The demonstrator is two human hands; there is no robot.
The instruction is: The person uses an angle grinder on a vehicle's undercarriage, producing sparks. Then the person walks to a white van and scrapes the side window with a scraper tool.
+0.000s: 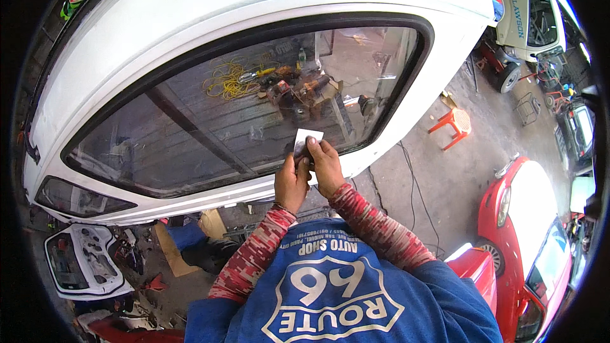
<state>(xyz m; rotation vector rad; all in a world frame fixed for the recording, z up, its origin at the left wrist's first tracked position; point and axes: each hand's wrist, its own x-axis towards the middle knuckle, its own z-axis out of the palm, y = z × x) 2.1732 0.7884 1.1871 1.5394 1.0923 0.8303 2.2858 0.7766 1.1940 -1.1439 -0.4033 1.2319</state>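
Both hands up at the lower edge of the rear window glass (210,127). Right hand (326,166) has its fingers (312,142) pinched on the lower edge of a small pale squeegee card (307,138), pressing it flat against the glass. Left hand (291,181) sits just below and left, touching the right; it's curled by the card's lower corner, but I can't tell if those fingers actually grip it or just brace. Card sits on the pane just above the black window seal (267,174), near bottom centre of the white tailgate (254,0). Its long axis runs roughly up the glass, tilted slightly right, free end pointing up and away from the person. Risks, my read: grip is low on the card, so the top edge could lift, skip or chatter; a tilted corner could scratch the glass or whatever is on it; sliding down, it could catch on the seal. Red cars (527,216) and an orange stool (454,124) are well apart on the floor.
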